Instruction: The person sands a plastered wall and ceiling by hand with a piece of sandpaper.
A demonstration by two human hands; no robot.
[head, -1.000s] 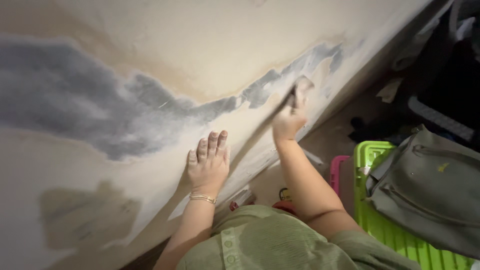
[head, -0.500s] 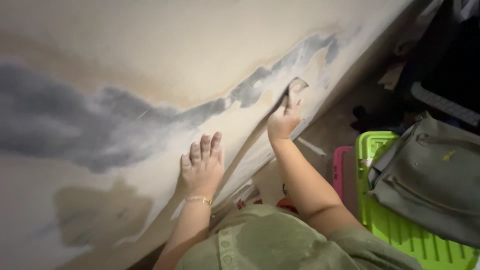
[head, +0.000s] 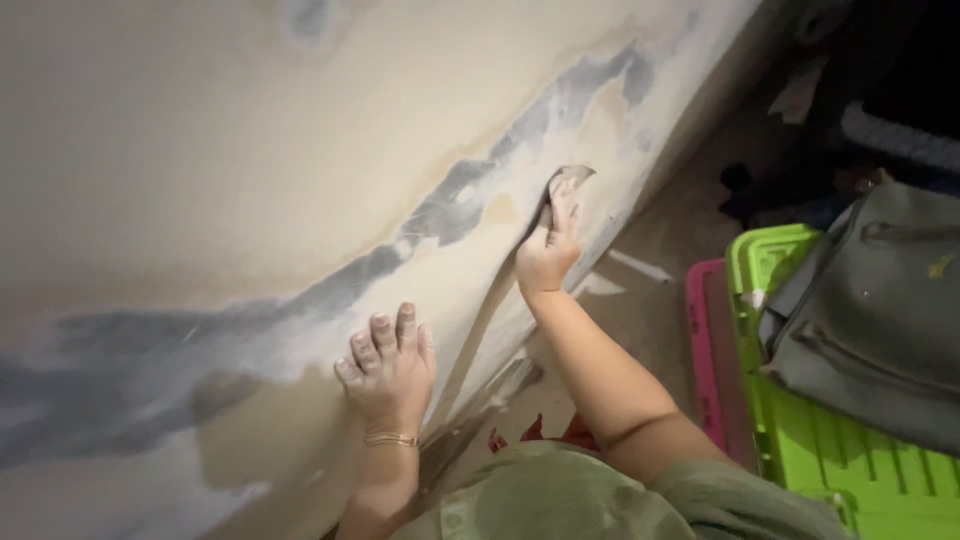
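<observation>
The right hand (head: 548, 250) reaches out at full arm's length and pinches a small folded scrap of sandpaper (head: 568, 180) flat against the cream wall (head: 250, 150), right beside the long grey patch (head: 480, 195), so its face meets the plaster. The left hand (head: 388, 370) lies spread, palm to the wall lower down, seemingly bracing the lean.

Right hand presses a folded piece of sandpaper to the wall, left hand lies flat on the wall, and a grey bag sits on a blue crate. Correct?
Not quite: in the head view the grey bag sits on a bright green crate, not blue. The right hand with sandpaper and the left hand flat on the wall are right.
</observation>
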